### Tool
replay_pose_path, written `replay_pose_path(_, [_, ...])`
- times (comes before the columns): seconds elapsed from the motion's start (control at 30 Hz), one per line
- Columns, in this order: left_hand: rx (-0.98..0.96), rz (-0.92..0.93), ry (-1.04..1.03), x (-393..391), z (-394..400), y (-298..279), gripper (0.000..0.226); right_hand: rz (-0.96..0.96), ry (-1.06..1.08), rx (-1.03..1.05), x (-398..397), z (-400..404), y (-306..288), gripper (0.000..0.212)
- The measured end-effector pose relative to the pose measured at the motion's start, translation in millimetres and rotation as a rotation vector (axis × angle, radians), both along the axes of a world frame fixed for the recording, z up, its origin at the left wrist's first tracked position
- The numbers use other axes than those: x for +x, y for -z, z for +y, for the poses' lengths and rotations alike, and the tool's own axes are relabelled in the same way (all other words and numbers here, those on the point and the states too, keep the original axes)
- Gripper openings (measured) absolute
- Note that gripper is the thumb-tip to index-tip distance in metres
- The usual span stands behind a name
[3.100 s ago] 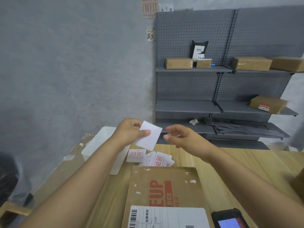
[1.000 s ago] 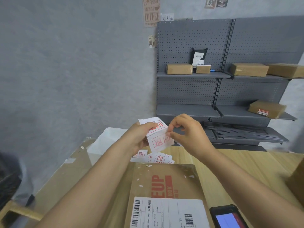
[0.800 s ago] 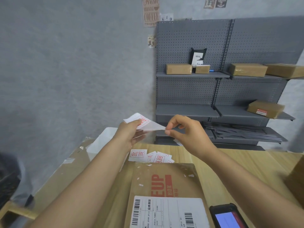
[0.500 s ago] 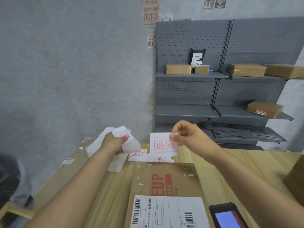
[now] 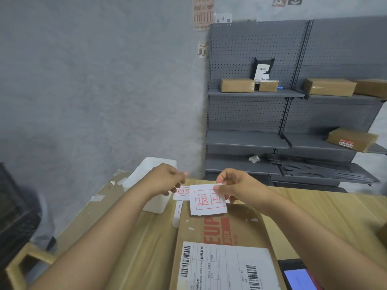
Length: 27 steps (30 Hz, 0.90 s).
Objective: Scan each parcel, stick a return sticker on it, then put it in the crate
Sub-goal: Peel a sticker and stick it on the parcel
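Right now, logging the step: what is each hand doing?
Left hand: curled, contents cannot be told.
Right hand: pinches the sticker above the parcel.

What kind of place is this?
Probably a parcel returns room or small warehouse: taped cardboard parcels on grey metal shelving, a labelled box on the table, and a red-printed sticker.

The return sticker (image 5: 208, 199) is white with red characters in a red frame. The parcel (image 5: 222, 229) is brown cardboard with red print and a white label (image 5: 227, 268) with black barcodes. The counter (image 5: 335, 210) is light wood; the shelves (image 5: 293, 114) are grey with small holes.
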<state>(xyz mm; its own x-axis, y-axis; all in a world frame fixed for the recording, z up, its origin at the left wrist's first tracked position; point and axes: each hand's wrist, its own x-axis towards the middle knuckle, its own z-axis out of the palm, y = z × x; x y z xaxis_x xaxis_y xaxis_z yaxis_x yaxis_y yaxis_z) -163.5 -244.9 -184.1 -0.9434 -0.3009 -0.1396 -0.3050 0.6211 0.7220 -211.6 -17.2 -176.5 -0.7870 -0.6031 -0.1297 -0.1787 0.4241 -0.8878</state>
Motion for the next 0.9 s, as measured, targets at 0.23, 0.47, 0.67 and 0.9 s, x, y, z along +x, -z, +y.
replay_pose_path(0.23, [0.146, -0.126, 0.184, 26.9, 10.9, -13.0, 0.019, 0.014, -0.035, 0.07, 4.5, -14.6, 3.3, 0.013])
replay_pose_path(0.47, [-0.009, -0.073, 0.063, 25.1, 24.6, 2.2, 0.017, 0.324, -0.061, 0.3, 5.3, -26.3, 19.6, 0.032])
replay_pose_path(0.67, [-0.383, -0.035, 0.023, 31.4, 32.2, 5.1, 0.033, 0.628, -0.057, 0.443, 9.8, -29.4, 25.5, 0.04])
replay_pose_path(0.9, [-0.474, 0.039, 0.115, 36.1, 54.0, 1.1, 0.014, 0.782, -0.165, 0.285, 22.9, -26.6, 23.3, 0.02])
